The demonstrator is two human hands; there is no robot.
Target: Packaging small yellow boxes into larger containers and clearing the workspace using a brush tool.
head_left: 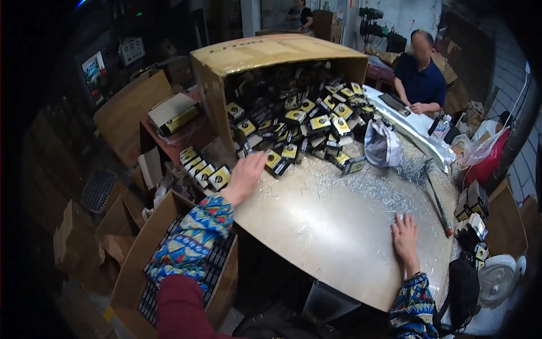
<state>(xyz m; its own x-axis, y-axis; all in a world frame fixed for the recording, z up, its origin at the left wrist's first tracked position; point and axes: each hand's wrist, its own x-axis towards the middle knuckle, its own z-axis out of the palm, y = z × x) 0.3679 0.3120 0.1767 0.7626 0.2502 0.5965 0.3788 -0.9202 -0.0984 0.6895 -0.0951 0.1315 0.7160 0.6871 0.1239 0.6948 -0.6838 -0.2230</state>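
My left hand (247,177) reaches over the table's left edge, its fingers stretched toward a small black-and-yellow box (278,162). The fingertips are at or very near that box; I cannot tell if they touch. My right hand (405,240) lies open on the table (316,237), fingers spread beside a scatter of small metal nails or pins (384,195). Many more small boxes spill from a large cardboard carton (209,107) lying on its side. A row of similar boxes (206,172) stands left of my left hand.
A grey-white cloth cap or bag (383,144) lies among the metal pieces. A thin rod with a red tip (439,206) rests at the right edge. Below my left arm stands an open carton (135,265) of packed boxes. Across the table sits a person (420,79); a white fan (498,279) is at right.
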